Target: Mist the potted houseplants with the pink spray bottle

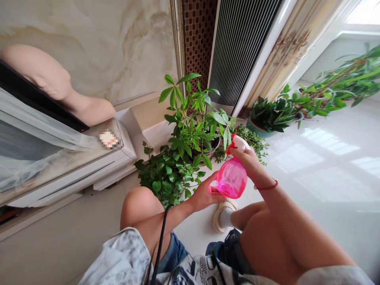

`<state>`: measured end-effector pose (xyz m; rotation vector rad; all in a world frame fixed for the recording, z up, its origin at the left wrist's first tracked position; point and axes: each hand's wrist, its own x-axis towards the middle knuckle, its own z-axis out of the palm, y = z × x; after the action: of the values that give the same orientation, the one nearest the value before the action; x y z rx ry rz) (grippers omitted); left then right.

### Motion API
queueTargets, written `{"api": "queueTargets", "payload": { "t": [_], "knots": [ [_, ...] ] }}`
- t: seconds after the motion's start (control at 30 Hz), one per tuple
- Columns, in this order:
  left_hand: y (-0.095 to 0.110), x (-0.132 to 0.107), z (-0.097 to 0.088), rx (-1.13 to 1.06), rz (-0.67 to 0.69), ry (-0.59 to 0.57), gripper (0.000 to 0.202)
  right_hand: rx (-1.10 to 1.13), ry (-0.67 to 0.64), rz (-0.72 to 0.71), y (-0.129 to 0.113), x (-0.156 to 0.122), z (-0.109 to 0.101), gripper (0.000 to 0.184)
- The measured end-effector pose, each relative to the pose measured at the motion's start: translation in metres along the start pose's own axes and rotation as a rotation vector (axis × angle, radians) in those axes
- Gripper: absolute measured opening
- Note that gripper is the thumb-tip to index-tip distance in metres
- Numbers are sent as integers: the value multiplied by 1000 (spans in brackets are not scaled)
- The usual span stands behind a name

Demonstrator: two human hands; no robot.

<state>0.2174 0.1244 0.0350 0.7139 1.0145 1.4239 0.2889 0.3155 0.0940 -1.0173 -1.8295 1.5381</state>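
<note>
A see-through pink spray bottle (232, 179) with a red and white spray head is held up between my hands. My right hand (245, 156) wraps round its neck and trigger, a red cord on that wrist. Under the bottle's base, my left hand (208, 192) supports it with curled fingers. Just beyond the spray head stands a potted plant (192, 122) with long, splayed green leaves. A leafy, low plant (166, 174) spreads to its left, its leaves glossy. Small-leaved greenery (251, 140) grows behind the bottle.
At left, a mannequin head (44, 73) and white sheer cloth rest on a low cabinet (89, 174). A striped tall panel (243, 43) and a curtain (297, 39) stand behind. More potted plants (270, 114) line the right side of the shiny floor (320, 186).
</note>
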Motion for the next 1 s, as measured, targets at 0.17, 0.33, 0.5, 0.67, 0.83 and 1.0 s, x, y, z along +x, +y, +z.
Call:
{"api": "queueTargets", "payload": {
  "t": [0.17, 0.33, 0.5, 0.67, 0.83, 1.0],
  "knots": [
    [-1, 1, -3, 57, 70, 160, 112, 3, -35, -48, -1, 3, 22, 24],
    [-6, 2, -16, 91, 67, 217, 109, -96, -8, -80, -3, -3, 46, 27],
    [13, 6, -39, 358, -9, 303, 92, -169, -27, -153, 0, -17, 71, 25],
    [32, 12, -49, 600, 217, 346, 97, -176, -39, -242, 15, -28, 103, 29],
    [35, 13, -60, 633, 245, 232, 68, -101, -278, -275, 22, -27, 114, 41],
    [43, 13, -71, 667, 266, 322, 52, -2, -407, -126, 47, -34, 98, 58]
  ]
}}
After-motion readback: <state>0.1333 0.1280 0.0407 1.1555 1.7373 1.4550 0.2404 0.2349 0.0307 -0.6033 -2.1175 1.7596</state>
